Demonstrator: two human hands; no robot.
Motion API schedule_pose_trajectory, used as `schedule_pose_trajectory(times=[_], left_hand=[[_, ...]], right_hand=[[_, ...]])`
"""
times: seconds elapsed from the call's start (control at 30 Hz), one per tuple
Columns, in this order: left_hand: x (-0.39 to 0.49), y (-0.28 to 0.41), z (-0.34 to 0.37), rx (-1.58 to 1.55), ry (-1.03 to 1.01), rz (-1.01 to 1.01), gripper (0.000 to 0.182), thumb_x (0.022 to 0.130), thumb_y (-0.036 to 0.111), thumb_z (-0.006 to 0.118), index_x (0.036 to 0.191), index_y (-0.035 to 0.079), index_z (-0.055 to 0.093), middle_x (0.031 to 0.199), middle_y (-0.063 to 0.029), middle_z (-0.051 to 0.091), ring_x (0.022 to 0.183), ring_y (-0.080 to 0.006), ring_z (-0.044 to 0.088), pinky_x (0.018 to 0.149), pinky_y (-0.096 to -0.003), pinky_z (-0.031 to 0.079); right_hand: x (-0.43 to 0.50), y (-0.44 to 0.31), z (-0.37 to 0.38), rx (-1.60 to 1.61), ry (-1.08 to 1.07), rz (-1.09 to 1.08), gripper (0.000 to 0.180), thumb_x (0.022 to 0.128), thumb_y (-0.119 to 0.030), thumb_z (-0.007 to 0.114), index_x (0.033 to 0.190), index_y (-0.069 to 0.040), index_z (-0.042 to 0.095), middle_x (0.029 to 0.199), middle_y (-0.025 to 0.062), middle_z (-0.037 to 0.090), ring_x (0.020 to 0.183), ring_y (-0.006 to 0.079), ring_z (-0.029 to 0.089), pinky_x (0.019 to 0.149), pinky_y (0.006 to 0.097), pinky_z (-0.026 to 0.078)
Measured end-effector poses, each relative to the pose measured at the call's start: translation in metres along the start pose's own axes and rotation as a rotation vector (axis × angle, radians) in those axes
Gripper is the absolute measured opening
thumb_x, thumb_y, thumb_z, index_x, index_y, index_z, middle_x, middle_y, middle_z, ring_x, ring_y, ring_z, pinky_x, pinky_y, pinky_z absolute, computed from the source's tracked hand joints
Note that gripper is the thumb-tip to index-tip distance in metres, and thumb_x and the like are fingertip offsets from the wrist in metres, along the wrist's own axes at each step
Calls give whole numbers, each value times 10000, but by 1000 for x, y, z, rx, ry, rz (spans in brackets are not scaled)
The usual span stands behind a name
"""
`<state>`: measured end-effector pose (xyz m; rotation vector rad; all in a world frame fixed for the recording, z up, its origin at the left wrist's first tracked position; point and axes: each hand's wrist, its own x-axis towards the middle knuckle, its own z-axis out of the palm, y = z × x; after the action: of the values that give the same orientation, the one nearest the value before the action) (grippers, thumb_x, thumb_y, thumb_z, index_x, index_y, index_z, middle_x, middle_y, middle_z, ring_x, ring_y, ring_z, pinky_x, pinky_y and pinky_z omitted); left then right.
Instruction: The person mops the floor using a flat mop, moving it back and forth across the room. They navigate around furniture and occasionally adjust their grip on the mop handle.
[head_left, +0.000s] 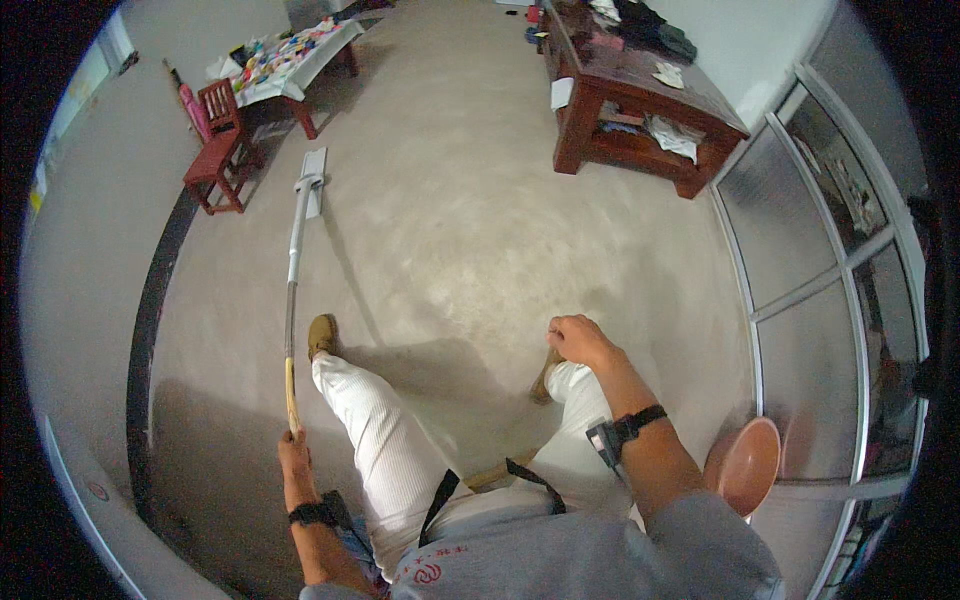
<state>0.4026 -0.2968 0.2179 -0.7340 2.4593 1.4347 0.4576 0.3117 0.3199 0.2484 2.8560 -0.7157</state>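
Note:
My left hand (295, 452) grips the yellow end of a long flat mop's pole (291, 322). The pole runs forward across the bare floor to a pale, narrow rectangular mop head (315, 196), which lies flat near a red wooden chair (220, 154). Above my right knee and shoe, my right hand (582, 339) hangs in front of me with its fingers curled in and no object visible in it. Each wrist bears a black strap with a small device. My brown shoes (323, 334) stand apart on the floor.
A low table (300, 82) with a pale cloth and many small colourful items stands at far left. Far right is a dark red wooden table (645, 97) with clothes on it. Glazed, metal-framed doors (795, 300) line the right, beside a reddish-brown plastic basin (750, 466).

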Motion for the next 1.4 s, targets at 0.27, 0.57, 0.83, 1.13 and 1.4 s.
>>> schedule_pose_trajectory(times=[0.27, 0.57, 0.83, 1.13, 1.4], left_hand=[[-15, 9, -32, 51, 42, 233, 553, 788, 39, 603, 1320, -17, 465, 1311, -214, 519, 1147, -304, 565, 896, -349, 487], [-67, 34, -51, 496, -2, 230, 582, 773, -70, 502, 1349, -29, 425, 1340, -213, 492, 1183, -279, 542, 944, -329, 457], [-153, 59, -53, 503, -69, 399, 597, 779, -105, 506, 1362, -32, 402, 1301, -241, 520, 1153, -260, 562, 875, -312, 478], [-216, 83, -46, 817, -223, 541, 595, 751, -60, 552, 1333, -40, 431, 1174, -300, 563, 1033, -326, 631, 795, -347, 515], [-267, 104, -47, 814, -311, 584, 588, 763, -29, 553, 1339, 1, 437, 1006, -319, 596, 905, -398, 646, 694, -385, 529]], right_hand=[[1, -1, 0, 18, -14, 94, 241, 819, -219, 557, 918, -24, 658, 981, 212, 648, 938, 381, 621, 822, 474, 491], [-11, 2, 0, 20, 14, 75, 261, 846, -201, 548, 972, -2, 660, 1010, 222, 648, 957, 376, 626, 828, 465, 498], [-17, 9, -3, 36, -13, 75, 272, 848, -194, 556, 1000, 12, 648, 1041, 220, 641, 1004, 367, 610, 852, 449, 488], [-20, 11, -6, 18, -25, 105, 282, 847, -204, 567, 1018, 7, 642, 1055, 219, 636, 1000, 368, 611, 850, 453, 489], [-23, 9, -8, 45, -10, 135, 293, 842, -201, 571, 1046, -1, 636, 1085, 209, 632, 1026, 361, 606, 867, 443, 490]])
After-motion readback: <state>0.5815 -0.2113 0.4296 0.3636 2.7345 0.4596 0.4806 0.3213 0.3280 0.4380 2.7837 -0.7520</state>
